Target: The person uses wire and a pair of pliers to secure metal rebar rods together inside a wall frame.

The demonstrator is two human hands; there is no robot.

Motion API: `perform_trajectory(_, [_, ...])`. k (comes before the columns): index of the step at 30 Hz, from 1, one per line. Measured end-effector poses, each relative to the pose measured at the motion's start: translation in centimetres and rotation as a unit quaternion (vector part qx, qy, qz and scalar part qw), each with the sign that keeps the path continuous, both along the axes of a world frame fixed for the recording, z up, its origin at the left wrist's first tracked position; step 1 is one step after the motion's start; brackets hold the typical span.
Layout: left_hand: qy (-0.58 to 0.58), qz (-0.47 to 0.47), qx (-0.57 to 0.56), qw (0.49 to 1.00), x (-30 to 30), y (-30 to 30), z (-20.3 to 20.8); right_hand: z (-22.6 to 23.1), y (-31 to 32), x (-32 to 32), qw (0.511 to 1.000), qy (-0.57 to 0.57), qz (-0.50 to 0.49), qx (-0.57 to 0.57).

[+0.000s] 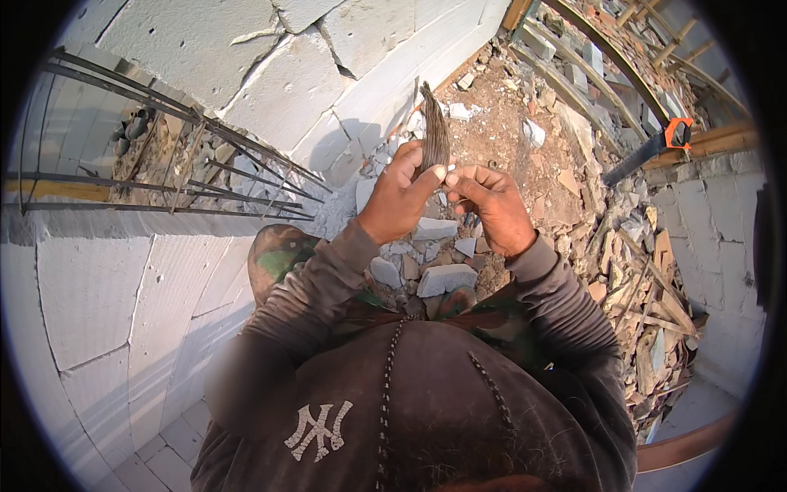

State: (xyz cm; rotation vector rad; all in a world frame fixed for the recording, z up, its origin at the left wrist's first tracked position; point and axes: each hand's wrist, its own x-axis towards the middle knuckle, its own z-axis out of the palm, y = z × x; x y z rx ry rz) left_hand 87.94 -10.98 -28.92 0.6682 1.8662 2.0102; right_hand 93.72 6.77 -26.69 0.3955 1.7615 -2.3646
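Note:
My left hand (399,190) is closed around a bundle of thin, dark tie wire (435,123), whose strands stand up past the fingers and fan slightly at the top. At the bundle's lower end my right hand (498,207) has its thumb and fingers pinched together, touching the left thumb. Exactly which strands lie between the right fingertips is hidden. Both hands are held out in front of my body, above rubble.
A rebar cage (246,135) juts between white block walls (90,283) on the left. Broken block pieces (445,280) lie below my hands. To the right are a saw with an orange handle (679,133), heaped rubble (611,246) and wooden scraps (666,295).

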Motion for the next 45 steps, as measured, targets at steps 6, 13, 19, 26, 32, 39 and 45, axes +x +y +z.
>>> perform_trajectory(6, [-0.179,-0.051,0.082,0.979,0.3,0.3,-1.4,-2.8,0.8,0.1,1.0,0.018,-0.003,-0.009])
perform_trajectory(13, [-0.079,-0.035,0.036,0.996,0.2,0.3,-2.6,-4.0,0.6,-0.1,0.999,-0.005,-0.025,-0.046])
perform_trajectory(19, [-0.082,-0.027,0.019,0.996,-0.1,1.3,-4.8,-4.4,1.1,-0.2,1.0,0.004,-0.028,-0.012])
perform_trajectory(26, [0.018,0.029,-0.12,0.992,0.1,2.9,-5.9,-4.5,1.0,0.4,0.993,0.079,-0.044,0.072])
perform_trajectory(32, [0.026,0.044,-0.143,0.988,0.0,3.0,-5.2,-4.2,1.4,0.6,0.985,0.058,-0.07,0.15])
perform_trajectory(39, [0.051,0.053,-0.123,0.99,0.0,3.0,-5.3,-4.3,2.0,0.4,0.982,0.072,-0.052,0.167])
perform_trajectory(45, [0.087,0.081,-0.127,0.985,0.2,3.2,-5.8,-4.7,2.2,0.3,0.986,0.063,-0.052,0.148])
